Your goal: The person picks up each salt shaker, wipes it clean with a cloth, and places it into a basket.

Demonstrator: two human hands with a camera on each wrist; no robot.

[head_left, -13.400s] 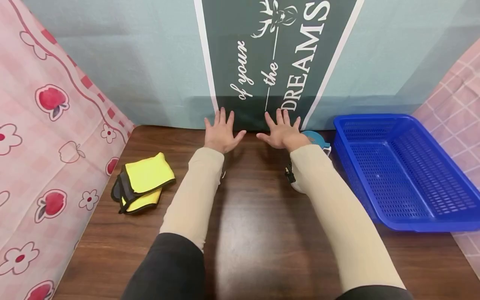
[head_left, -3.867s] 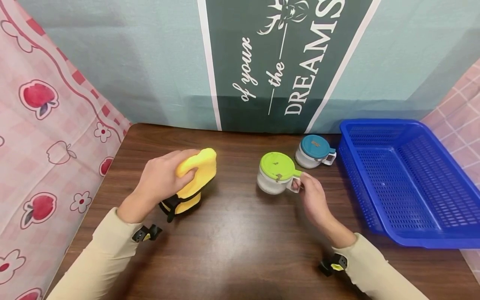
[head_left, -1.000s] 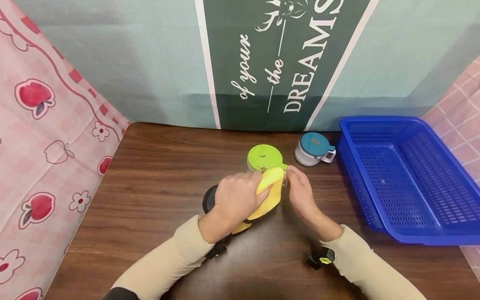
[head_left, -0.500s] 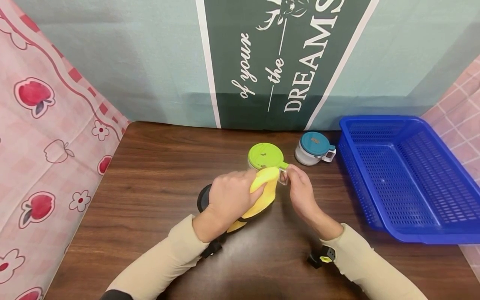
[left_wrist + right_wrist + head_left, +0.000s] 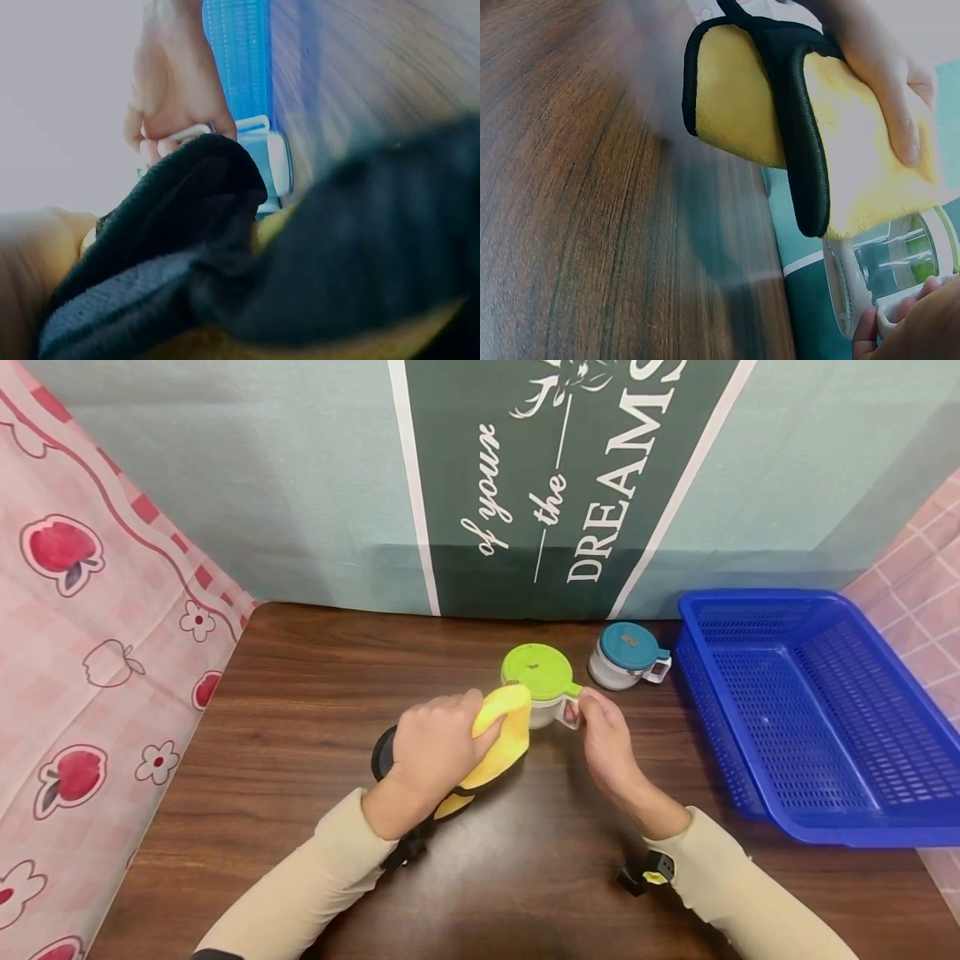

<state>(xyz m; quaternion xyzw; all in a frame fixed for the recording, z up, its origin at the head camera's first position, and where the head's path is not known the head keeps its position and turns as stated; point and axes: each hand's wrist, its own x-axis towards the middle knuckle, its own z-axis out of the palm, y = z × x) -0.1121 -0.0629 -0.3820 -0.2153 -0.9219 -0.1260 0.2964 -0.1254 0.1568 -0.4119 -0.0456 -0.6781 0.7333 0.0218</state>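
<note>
Head view looks down; wrist close-ups share the cloth.

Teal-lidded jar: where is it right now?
In the head view, the teal-lidded jar stands right of centre near the back edge of the table, between the green-lidded jar held by the right hand and the blue basket.

Plush cloth, clear glossy jar, smooth green plastic lid, glossy wood-grain table, plastic basket
</note>
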